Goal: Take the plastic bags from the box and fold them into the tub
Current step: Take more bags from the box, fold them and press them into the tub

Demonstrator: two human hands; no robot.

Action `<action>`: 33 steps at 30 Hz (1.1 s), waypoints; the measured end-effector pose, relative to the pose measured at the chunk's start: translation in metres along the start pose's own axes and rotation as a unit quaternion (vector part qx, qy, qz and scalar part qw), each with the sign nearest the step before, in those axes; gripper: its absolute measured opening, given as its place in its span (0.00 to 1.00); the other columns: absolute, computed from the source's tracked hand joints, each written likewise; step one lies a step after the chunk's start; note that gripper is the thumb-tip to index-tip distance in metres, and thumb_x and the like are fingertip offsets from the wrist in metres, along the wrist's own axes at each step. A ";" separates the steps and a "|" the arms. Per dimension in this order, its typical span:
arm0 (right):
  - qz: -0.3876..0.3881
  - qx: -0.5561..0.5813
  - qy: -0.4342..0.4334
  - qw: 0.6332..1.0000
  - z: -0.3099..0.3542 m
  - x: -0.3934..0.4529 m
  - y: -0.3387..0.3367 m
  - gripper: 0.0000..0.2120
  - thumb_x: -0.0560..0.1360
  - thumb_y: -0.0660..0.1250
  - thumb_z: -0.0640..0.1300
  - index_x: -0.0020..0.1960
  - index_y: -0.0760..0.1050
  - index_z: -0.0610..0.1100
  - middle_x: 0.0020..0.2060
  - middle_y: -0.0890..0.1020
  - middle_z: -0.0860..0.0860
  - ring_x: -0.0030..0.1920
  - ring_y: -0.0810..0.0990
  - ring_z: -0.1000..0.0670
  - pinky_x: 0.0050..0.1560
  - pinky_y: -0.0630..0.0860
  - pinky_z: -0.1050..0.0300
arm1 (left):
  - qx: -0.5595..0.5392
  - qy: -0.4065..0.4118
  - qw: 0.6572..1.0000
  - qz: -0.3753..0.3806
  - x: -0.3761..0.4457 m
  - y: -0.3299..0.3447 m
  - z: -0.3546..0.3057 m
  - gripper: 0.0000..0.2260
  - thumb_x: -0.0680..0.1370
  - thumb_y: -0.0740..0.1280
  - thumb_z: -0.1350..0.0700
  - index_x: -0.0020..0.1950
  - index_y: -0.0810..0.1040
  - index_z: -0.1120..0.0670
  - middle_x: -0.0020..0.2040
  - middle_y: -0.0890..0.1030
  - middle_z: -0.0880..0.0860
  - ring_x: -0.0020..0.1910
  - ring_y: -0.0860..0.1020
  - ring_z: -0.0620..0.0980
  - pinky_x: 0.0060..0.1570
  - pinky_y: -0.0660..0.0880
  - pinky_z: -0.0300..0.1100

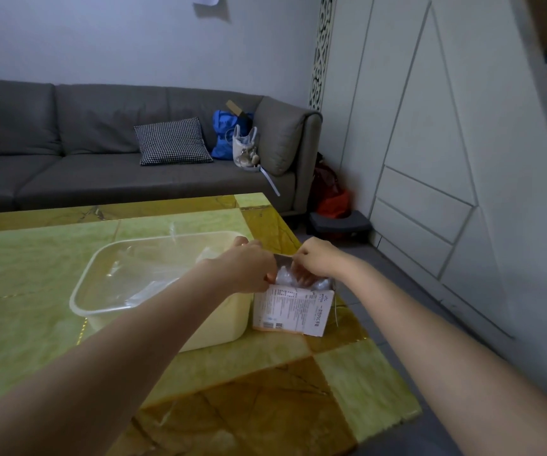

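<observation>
A: Surface, room?
B: Green-and-amber stone table [51, 324]; beyond, grey sofa [68, 166] with checked cushion [173, 141].
A: Task items?
B: Clear tub [81, 297] beside small white box [290, 312], touching it. Plastic bags [283, 276] crumpled in box top.
A: Fingers?
B: Left hand [247, 268] curled over box edge, right hand [320, 258] curled down onto bags; exact pinch hidden.
</observation>
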State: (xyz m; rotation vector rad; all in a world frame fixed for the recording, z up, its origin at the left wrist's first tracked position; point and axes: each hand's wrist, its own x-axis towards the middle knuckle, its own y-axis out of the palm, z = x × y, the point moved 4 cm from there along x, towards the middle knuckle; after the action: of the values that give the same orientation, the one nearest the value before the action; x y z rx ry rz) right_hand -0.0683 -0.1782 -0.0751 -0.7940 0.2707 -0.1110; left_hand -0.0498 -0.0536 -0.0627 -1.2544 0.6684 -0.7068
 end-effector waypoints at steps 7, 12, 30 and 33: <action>-0.007 -0.088 -0.002 0.996 0.001 -0.001 0.004 0.08 0.75 0.68 0.42 0.46 0.79 0.36 0.31 0.80 0.46 0.31 0.79 0.52 0.34 0.77 0.63 | -0.008 0.003 1.000 0.014 0.000 0.001 -0.003 0.13 0.78 0.62 0.53 0.62 0.76 0.48 0.58 0.77 0.49 0.64 0.66 0.49 0.65 0.58 0.48; -0.032 -0.030 0.008 0.999 -0.005 0.004 -0.005 0.13 0.80 0.58 0.40 0.40 0.76 0.36 0.32 0.78 0.43 0.31 0.79 0.48 0.38 0.78 0.57 | -0.015 0.007 1.000 0.003 -0.002 0.000 0.000 0.14 0.78 0.62 0.53 0.64 0.74 0.47 0.60 0.76 0.48 0.64 0.66 0.49 0.64 0.58 0.48; -0.181 0.330 -0.066 0.924 0.033 -0.007 -0.058 0.12 0.74 0.56 0.32 0.35 0.72 0.40 0.36 0.73 0.43 0.39 0.71 0.46 0.40 0.70 0.54 | -0.459 -0.104 0.875 -0.110 -0.008 -0.032 0.018 0.15 0.77 0.65 0.57 0.63 0.74 0.54 0.60 0.77 0.53 0.57 0.75 0.50 0.53 0.71 0.40; -0.149 0.397 -0.071 0.903 0.037 -0.011 -0.053 0.15 0.73 0.54 0.30 0.34 0.73 0.42 0.36 0.75 0.44 0.40 0.73 0.47 0.40 0.73 0.54 | -0.701 -0.149 0.689 -0.111 -0.018 -0.041 0.038 0.21 0.75 0.67 0.49 0.67 0.69 0.53 0.63 0.73 0.53 0.59 0.74 0.53 0.57 0.71 0.47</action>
State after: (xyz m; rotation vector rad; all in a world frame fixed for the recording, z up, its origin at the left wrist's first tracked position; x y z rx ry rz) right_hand -0.0680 -0.1876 -0.0100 -0.0180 -0.0502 -0.4214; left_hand -0.0352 -0.0235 -0.0143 -2.8427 0.7750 -0.0065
